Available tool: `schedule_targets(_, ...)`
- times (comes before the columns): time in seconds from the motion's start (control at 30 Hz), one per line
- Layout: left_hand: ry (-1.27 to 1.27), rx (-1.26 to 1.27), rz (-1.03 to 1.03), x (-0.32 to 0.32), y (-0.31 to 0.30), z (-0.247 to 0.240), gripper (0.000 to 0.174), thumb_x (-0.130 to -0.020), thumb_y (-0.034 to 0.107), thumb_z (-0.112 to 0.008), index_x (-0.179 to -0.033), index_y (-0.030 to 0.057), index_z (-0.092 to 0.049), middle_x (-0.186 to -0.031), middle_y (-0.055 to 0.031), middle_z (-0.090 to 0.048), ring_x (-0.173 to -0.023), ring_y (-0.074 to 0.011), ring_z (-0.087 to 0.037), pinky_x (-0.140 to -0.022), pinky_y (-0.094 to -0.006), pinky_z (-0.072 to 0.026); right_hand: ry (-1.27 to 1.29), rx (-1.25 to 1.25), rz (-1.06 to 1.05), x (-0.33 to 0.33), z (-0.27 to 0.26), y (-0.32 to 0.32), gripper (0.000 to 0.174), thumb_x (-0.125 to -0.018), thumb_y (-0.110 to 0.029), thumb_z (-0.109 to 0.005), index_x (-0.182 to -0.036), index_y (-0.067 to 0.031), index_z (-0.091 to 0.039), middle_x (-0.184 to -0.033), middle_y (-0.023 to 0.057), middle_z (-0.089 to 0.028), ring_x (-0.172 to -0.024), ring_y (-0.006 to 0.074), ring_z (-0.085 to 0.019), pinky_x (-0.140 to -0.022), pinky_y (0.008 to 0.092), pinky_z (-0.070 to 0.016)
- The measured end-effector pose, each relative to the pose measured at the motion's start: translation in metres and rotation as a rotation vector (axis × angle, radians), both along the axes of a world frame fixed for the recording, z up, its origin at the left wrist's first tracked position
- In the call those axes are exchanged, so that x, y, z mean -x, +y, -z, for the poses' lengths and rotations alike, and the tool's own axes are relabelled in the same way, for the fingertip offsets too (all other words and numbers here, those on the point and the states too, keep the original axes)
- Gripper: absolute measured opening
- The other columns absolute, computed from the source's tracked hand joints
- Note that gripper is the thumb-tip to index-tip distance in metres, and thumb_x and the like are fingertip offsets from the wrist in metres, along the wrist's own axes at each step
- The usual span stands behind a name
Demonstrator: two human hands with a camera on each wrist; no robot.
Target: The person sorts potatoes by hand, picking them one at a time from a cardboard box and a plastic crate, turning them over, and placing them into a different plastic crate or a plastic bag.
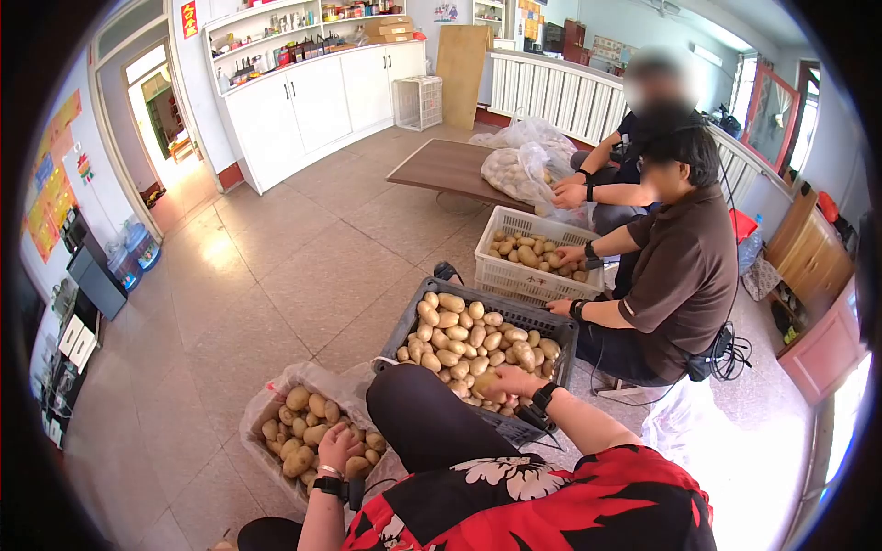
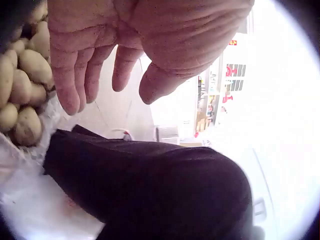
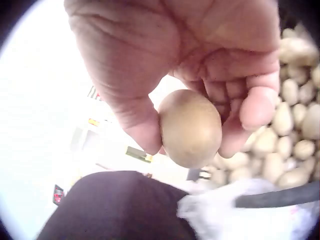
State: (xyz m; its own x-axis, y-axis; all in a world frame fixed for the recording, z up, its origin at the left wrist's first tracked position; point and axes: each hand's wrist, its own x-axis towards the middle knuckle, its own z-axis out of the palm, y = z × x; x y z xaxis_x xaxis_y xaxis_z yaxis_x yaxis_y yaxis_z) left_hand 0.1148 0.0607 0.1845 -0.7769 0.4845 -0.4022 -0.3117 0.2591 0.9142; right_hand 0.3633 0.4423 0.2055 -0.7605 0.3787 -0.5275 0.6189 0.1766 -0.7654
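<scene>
My right hand is over the dark crate full of potatoes. In the right wrist view its thumb and fingers pinch one smooth, pale brown potato. On the other side of my knee, my left hand hangs over a smaller container lined with clear plastic, which holds larger-looking potatoes. The left wrist view shows that hand with its fingers loosely extended and nothing in them.
My dark-trousered knee stands between the two containers. To the right a person in a brown shirt reaches into a white crate of potatoes. Behind, another person sits by plastic bags of potatoes and a low brown board.
</scene>
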Motion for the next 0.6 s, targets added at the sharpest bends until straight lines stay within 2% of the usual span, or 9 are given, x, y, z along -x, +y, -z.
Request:
schedule_targets(0.1, -0.209, -0.225, -0.006, -0.01, 0.011, -0.045, 0.042, -0.09, 0.02, -0.054, -0.127, 0.003, -0.044, -0.099, -0.0156, -0.062, -0.085, -0.0246, -0.063, -0.071, -0.0339, -0.0538, 0.341, -0.109, -0.02, 0.029, -0.056, -0.015, 0.062, -0.073, -0.045, -0.069, -0.113, -0.0007, -0.054, -0.091, 0.0104, -0.063, -0.069, 0.0148, -0.06, -0.055, 0.026, -0.0495)
schedule_targets(0.17, -0.368, -0.387, 0.082, -0.011, 0.012, -0.061, 0.044, -0.091, 0.027, -0.053, -0.128, 0.0043, -0.044, -0.101, -0.0176, -0.061, -0.085, -0.0256, -0.063, -0.07, -0.0331, -0.0529, 0.411, 0.037, 0.007, 0.044, -0.133, -0.048, 0.059, -0.077, -0.036, -0.068, -0.119, -0.0005, -0.049, -0.098, 0.0091, -0.062, -0.08, 0.014, -0.06, -0.063, 0.0244, -0.0501)
schedule_targets(0.23, -0.416, -0.438, 0.129, -0.013, 0.012, -0.075, 0.046, -0.092, 0.033, -0.05, -0.128, 0.0047, -0.044, -0.102, -0.0186, -0.061, -0.084, -0.026, -0.063, -0.07, -0.0324, -0.0524, 0.661, 0.12, -0.066, 0.064, -0.171, -0.076, 0.052, -0.078, -0.028, -0.07, -0.118, -0.0007, -0.051, -0.098, 0.0078, -0.062, -0.082, 0.0152, -0.06, -0.066, 0.0262, -0.0506)
schedule_targets(0.3, -0.466, -0.488, 0.177, -0.016, 0.011, -0.091, 0.048, -0.093, 0.039, -0.048, -0.128, 0.0051, -0.044, -0.102, -0.0195, -0.061, -0.084, -0.0265, -0.063, -0.069, -0.0316, -0.0518, 0.83, 0.029, -0.219, 0.083, -0.198, -0.107, 0.05, -0.076, -0.02, -0.071, -0.118, -0.0034, -0.052, -0.104, 0.007, -0.061, -0.091, 0.0157, -0.059, -0.079, 0.0298, -0.0488)
schedule_targets(0.37, -0.556, -0.639, 0.329, -0.021, 0.012, -0.111, 0.052, -0.093, 0.047, -0.042, -0.125, 0.006, -0.046, -0.102, -0.0195, -0.061, -0.084, -0.0257, -0.063, -0.067, -0.0303, -0.0514, 0.899, -0.263, -0.422, 0.104, -0.2, -0.135, 0.051, -0.074, -0.02, -0.072, -0.118, -0.0048, -0.052, -0.105, 0.0111, -0.06, -0.096, 0.0222, -0.06, -0.082, 0.0321, -0.0479)
schedule_targets(0.47, -0.685, -0.733, 0.488, -0.026, 0.014, -0.135, 0.055, -0.093, 0.05, -0.039, -0.125, 0.0058, -0.046, -0.105, -0.0151, -0.061, -0.082, -0.0251, -0.062, -0.065, -0.0283, -0.0505, 0.915, -0.429, -0.662, 0.126, -0.199, -0.173, 0.046, -0.073, -0.019, -0.068, -0.114, -0.0059, -0.055, -0.099, 0.0132, -0.06, -0.095, 0.0329, -0.057, -0.083, 0.0387, -0.0468)
schedule_targets(0.5, -0.692, -0.726, 0.48, -0.025, 0.011, -0.129, 0.055, -0.093, 0.05, -0.039, -0.125, 0.0058, -0.046, -0.105, -0.0151, -0.061, -0.082, -0.0251, -0.062, -0.065, -0.0283, -0.0505, 0.913, -0.417, -0.661, 0.136, -0.184, -0.181, 0.046, -0.073, -0.019, -0.068, -0.114, -0.0059, -0.055, -0.099, 0.0132, -0.06, -0.095, 0.0329, -0.057, -0.083, 0.0387, -0.0468)
schedule_targets(0.57, -0.709, -0.809, 0.251, -0.018, 0.009, -0.105, 0.049, -0.092, 0.046, -0.044, -0.123, 0.0091, -0.049, -0.105, -0.0117, -0.061, -0.076, -0.0245, -0.061, -0.06, -0.0252, -0.0491, 0.83, -0.721, -0.812, 0.149, -0.157, -0.19, 0.037, -0.076, -0.019, -0.065, -0.109, -0.0061, -0.057, -0.098, 0.0114, -0.061, -0.095, 0.0327, -0.057, -0.081, 0.0394, -0.0467)
schedule_targets(0.6, -0.76, -0.789, 0.349, -0.006, 0.001, -0.088, 0.045, -0.092, 0.042, -0.047, -0.125, 0.0113, -0.048, -0.107, -0.0087, -0.061, -0.081, -0.0234, -0.06, -0.058, -0.0223, -0.0467, 0.816, -0.683, -0.787, 0.152, -0.153, -0.19, 0.031, -0.078, -0.02, -0.063, -0.105, -0.0057, -0.058, -0.098, 0.011, -0.061, -0.094, 0.033, -0.057, -0.079, 0.039, -0.0473)
